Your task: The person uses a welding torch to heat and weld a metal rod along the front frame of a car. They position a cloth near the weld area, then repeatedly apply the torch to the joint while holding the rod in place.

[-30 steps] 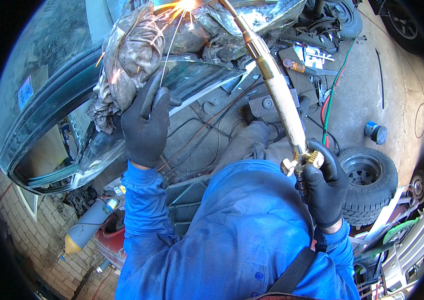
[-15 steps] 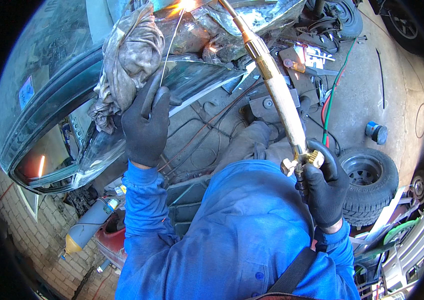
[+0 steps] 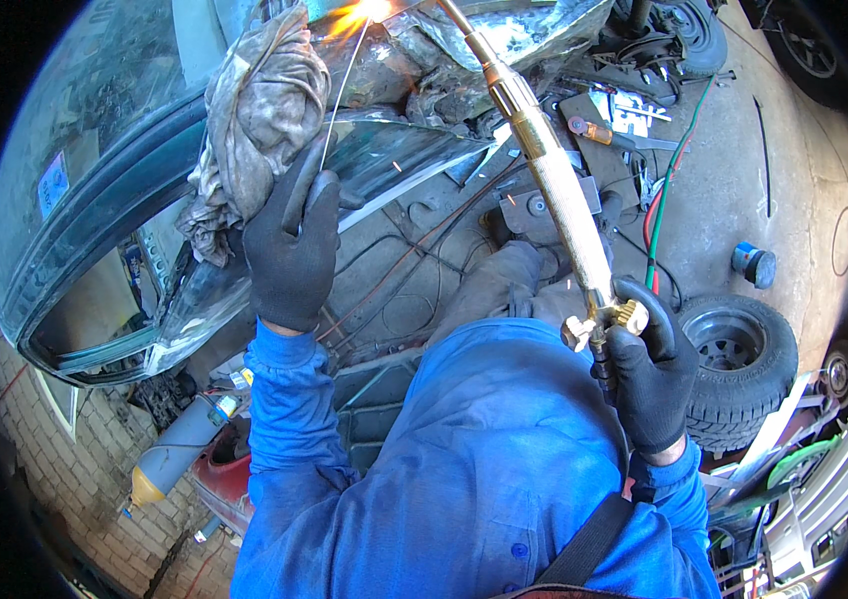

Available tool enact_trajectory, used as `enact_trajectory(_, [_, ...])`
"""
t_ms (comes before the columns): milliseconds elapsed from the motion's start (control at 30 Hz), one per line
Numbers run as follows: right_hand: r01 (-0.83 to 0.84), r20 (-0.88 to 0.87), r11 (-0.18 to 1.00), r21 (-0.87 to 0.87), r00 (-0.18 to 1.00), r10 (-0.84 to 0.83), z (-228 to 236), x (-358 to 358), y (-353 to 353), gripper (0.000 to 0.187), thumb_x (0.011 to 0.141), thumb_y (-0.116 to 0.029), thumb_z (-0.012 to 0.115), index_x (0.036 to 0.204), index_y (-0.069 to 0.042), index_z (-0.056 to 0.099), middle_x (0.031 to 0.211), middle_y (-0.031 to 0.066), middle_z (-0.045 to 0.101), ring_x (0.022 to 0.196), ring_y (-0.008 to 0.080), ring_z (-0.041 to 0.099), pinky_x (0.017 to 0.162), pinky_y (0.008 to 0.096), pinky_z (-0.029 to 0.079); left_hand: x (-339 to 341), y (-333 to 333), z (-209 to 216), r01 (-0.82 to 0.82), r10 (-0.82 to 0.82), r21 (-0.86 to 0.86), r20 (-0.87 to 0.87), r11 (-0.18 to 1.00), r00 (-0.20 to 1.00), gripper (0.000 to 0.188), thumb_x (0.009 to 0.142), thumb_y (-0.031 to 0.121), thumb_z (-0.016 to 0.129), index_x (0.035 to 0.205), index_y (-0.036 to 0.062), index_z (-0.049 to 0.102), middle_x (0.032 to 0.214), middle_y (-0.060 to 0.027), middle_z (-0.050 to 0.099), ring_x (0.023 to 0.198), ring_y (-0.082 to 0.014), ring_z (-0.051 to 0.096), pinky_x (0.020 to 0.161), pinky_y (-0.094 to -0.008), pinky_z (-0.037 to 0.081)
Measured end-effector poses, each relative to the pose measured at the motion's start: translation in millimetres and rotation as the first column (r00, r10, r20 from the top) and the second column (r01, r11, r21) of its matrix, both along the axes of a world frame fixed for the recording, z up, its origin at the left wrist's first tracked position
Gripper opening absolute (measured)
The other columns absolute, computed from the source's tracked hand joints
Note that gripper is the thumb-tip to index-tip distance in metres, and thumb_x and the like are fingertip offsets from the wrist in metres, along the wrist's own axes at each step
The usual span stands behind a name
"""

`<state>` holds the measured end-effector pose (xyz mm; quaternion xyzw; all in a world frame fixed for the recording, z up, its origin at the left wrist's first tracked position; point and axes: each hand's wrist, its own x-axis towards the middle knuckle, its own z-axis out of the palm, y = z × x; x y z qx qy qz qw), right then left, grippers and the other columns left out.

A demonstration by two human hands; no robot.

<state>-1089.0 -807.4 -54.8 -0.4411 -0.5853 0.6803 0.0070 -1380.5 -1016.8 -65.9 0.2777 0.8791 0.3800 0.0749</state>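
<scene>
In a black glove, my right hand (image 3: 652, 374) grips the lower end of a brass gas welding torch (image 3: 559, 190), just beside its valve knobs. The torch slants up and left to a bright flame (image 3: 376, 10) at the top edge, where its tip lies close to the car body metal (image 3: 444, 65). My gloved left hand (image 3: 294, 240) pinches a thin welding rod (image 3: 342, 95), whose far end reaches up to the glow. Right by that hand, a crumpled grey rag (image 3: 269, 110) hangs over the car's window frame (image 3: 114, 180).
A loose tyre (image 3: 739, 369) lies at the right, near a blue can (image 3: 752, 265). Red and green hoses (image 3: 666, 210) run over the floor. An angle grinder (image 3: 599, 132) sits among scattered tools. At lower left lies a grey gas cylinder (image 3: 179, 449) with a yellow end.
The flame's orange flare has grown and spreads farther left, and a few sparks now fly below. The reddish reflection in the car's mirror or glass has gone. Both hands stay in place.
</scene>
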Motion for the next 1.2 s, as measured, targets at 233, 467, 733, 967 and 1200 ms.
enact_trajectory(233, [-0.019,0.004,0.999,0.026,1.0,0.018,0.7,-0.8,0.6,0.044,0.097,-0.003,0.069,0.14,0.004,0.066,0.125,0.0129,0.073,0.107,0.0161,0.07,0.096,0.0329,0.057,1.1,0.6,3.6,-0.027,0.028,-0.05,0.009,0.998,1.0,0.039,0.108,0.014,0.065,0.144,-0.0005,0.067,0.085,-0.004,0.079,0.065,-0.0029,0.052,0.063,-0.024,0.046])
enact_trajectory(467, [0.011,0.022,0.999,-0.031,1.0,-0.01,2.6,-1.0,1.0,0.044,0.097,-0.003,0.07,0.14,0.004,0.066,0.119,0.0123,0.075,0.101,0.0154,0.072,0.091,0.0315,0.058,3.2,1.2,3.9,-0.083,0.087,-0.039,0.087,0.996,0.992,0.04,0.107,0.016,0.066,0.145,0.0,0.067,0.084,-0.0027,0.077,0.064,-0.0029,0.051,0.062,-0.0239,0.045])
enact_trajectory(733, [-0.083,-0.011,0.984,0.161,0.996,0.086,-1.0,0.2,1.9,0.044,0.096,-0.004,0.071,0.14,0.003,0.067,0.122,0.0133,0.075,0.106,0.0161,0.072,0.094,0.0329,0.058,1.6,-2.1,1.4,-0.092,0.095,-0.038,0.083,0.995,0.992,0.041,0.107,0.016,0.068,0.144,-0.0005,0.067,0.094,-0.0067,0.079,0.07,-0.0056,0.06,0.067,-0.0257,0.051])
enact_trajectory(967, [-0.047,-0.017,0.994,0.096,0.999,0.049,-0.6,-0.1,0.9,0.044,0.096,-0.005,0.071,0.139,0.004,0.067,0.123,0.0134,0.075,0.107,0.0173,0.071,0.097,0.034,0.057,-1.2,-2.8,-1.8,-0.005,0.005,-0.012,-0.032,1.0,0.999,0.04,0.106,0.012,0.068,0.142,-0.0048,0.067,0.114,-0.0157,0.08,0.095,-0.0144,0.074,0.088,-0.0327,0.059])
enact_trajectory(1200, [-0.068,-0.01,0.99,0.12,0.998,0.069,-0.9,-0.5,2.3,0.044,0.096,-0.004,0.071,0.139,0.003,0.067,0.124,0.0133,0.075,0.107,0.0167,0.071,0.096,0.0336,0.056,-0.2,-1.1,0.2,-0.006,0.006,-0.011,-0.024,1.0,1.0,0.038,0.106,0.009,0.067,0.141,-0.005,0.067,0.114,-0.0155,0.08,0.095,-0.0144,0.074,0.088,-0.0328,0.059])
